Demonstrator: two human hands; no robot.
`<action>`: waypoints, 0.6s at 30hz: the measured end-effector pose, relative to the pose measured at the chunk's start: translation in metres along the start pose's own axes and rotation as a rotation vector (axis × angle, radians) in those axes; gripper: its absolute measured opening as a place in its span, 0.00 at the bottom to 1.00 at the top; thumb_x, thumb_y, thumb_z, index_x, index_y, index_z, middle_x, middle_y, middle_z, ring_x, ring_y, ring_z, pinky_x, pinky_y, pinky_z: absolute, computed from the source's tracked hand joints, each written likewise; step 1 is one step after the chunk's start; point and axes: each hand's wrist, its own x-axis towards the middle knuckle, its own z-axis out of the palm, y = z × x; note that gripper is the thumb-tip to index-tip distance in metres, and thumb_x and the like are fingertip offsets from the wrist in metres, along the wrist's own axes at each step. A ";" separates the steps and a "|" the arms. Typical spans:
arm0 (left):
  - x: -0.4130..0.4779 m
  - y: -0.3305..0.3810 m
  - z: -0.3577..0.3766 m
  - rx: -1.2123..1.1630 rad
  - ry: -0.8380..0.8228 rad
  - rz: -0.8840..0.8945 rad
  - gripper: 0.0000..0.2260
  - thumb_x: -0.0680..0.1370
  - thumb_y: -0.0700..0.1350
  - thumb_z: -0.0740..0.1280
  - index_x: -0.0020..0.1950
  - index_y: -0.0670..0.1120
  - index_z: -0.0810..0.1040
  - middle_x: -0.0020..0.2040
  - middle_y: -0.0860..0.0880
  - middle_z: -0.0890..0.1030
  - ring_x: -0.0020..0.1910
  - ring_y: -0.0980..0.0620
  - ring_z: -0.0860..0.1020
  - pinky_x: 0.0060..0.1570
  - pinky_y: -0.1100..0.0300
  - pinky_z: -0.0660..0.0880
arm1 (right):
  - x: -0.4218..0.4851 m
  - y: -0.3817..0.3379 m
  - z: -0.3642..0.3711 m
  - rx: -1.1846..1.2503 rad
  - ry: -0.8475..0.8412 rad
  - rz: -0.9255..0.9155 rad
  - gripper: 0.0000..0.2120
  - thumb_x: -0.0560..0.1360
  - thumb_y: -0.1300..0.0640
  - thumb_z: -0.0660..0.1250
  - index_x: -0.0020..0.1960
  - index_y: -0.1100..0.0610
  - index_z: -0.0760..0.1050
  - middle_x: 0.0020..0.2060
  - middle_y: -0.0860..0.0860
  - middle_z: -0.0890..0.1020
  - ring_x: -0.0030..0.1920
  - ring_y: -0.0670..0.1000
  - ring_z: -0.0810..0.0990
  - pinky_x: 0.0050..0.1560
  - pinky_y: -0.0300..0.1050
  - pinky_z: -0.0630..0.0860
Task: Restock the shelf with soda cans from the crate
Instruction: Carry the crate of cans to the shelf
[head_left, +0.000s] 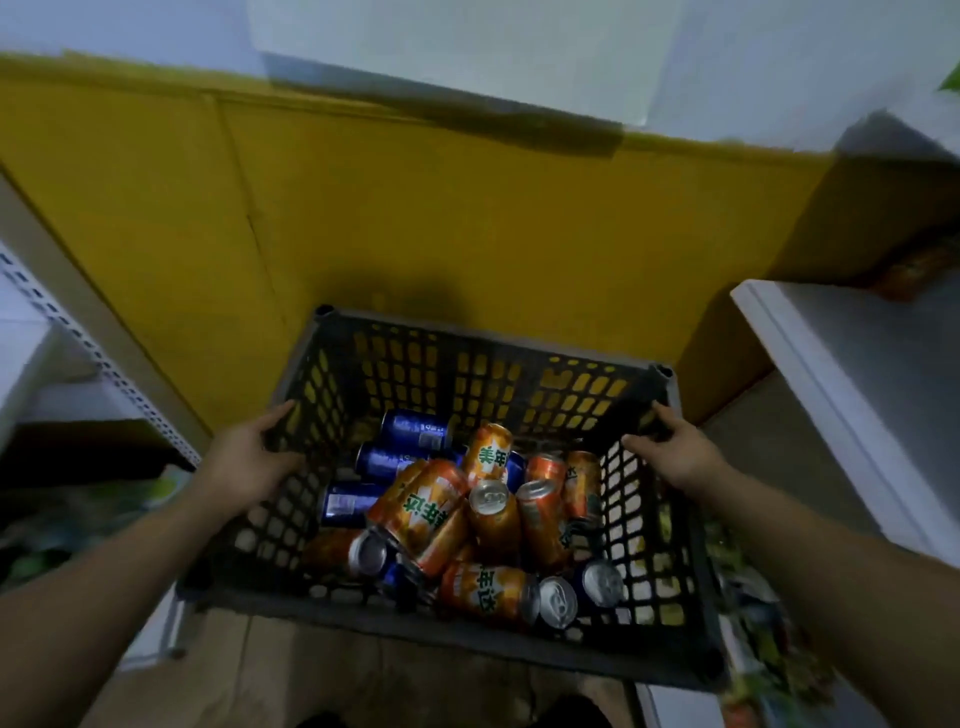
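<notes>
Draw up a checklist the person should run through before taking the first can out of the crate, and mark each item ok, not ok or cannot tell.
1. Crate held on both sides: the left hand and the right hand each grip a side wall. Ok.
2. A hand free to pick: both are on the crate. Not ok.
3. Crate resting on firm support: its underside is hidden. Cannot tell.
4. Cans within reach: orange cans and blue cans lie in a loose heap under the open top. Ok.
5. Room on the white shelf at the right: bare surface shows near its front edge. Ok.
6. Cans undented: too blurred. Cannot tell.
</notes>
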 end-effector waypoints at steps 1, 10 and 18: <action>-0.001 -0.004 0.014 0.006 0.037 -0.017 0.31 0.74 0.38 0.71 0.75 0.51 0.64 0.60 0.45 0.78 0.40 0.49 0.77 0.32 0.61 0.74 | 0.016 0.006 0.004 -0.018 -0.024 -0.017 0.42 0.73 0.43 0.70 0.79 0.49 0.51 0.71 0.53 0.69 0.59 0.56 0.77 0.46 0.46 0.75; 0.038 -0.055 0.119 0.072 0.170 -0.093 0.31 0.74 0.40 0.71 0.74 0.52 0.66 0.49 0.45 0.80 0.39 0.44 0.79 0.33 0.56 0.76 | 0.124 0.057 0.052 -0.052 -0.065 -0.077 0.37 0.76 0.44 0.68 0.78 0.45 0.53 0.69 0.55 0.72 0.46 0.56 0.80 0.40 0.46 0.78; 0.099 -0.116 0.198 0.114 0.222 -0.085 0.31 0.72 0.36 0.72 0.73 0.47 0.67 0.65 0.41 0.74 0.58 0.44 0.75 0.57 0.52 0.72 | 0.202 0.109 0.128 -0.053 -0.099 -0.096 0.37 0.77 0.47 0.67 0.79 0.45 0.51 0.67 0.56 0.74 0.37 0.60 0.81 0.39 0.51 0.79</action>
